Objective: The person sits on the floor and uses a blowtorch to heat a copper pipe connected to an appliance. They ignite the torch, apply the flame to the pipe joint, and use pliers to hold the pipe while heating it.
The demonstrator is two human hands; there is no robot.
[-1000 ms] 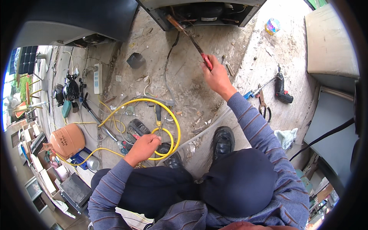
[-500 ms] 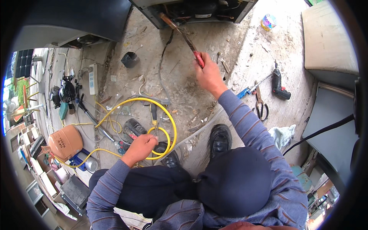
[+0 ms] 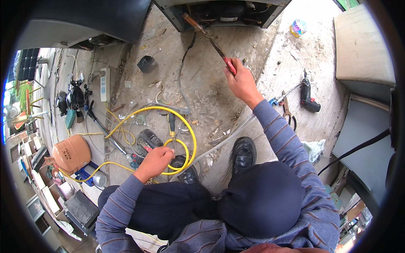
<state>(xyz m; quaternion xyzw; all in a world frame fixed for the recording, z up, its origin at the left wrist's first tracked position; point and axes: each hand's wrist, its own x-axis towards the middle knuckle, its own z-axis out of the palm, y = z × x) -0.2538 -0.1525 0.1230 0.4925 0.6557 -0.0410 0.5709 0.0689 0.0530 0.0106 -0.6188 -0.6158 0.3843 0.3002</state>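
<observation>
My right hand (image 3: 244, 82) is wrapped round the red handles of pliers (image 3: 220, 52). Their jaws meet the lower end of a copper-coloured tube (image 3: 192, 21) at the open base of an appliance (image 3: 223, 27). Down by my left knee, my left hand (image 3: 155, 163) is closed in a pinch beside a coiled yellow hose (image 3: 192, 126). A thin grey piece shows at its fingertips, too small to name. Just beyond those fingers lies a screwdriver with a black and yellow handle (image 3: 171, 122). A dark battery-like block (image 3: 147, 139) rests beside it.
Right of my arm lie a cordless drill (image 3: 310, 95), dark-handled scissors or snips (image 3: 287, 111) and a white rag (image 3: 314, 149). At left are a power strip (image 3: 104, 86), an orange-brown gas canister (image 3: 71, 154) and black gauges (image 3: 75, 98). A black cup (image 3: 146, 64) stands farther out.
The view has shifted slightly, so the appliance, pliers and right hand appear farther right. Both hands keep their grips, and the pliers stay at the copper tube.
</observation>
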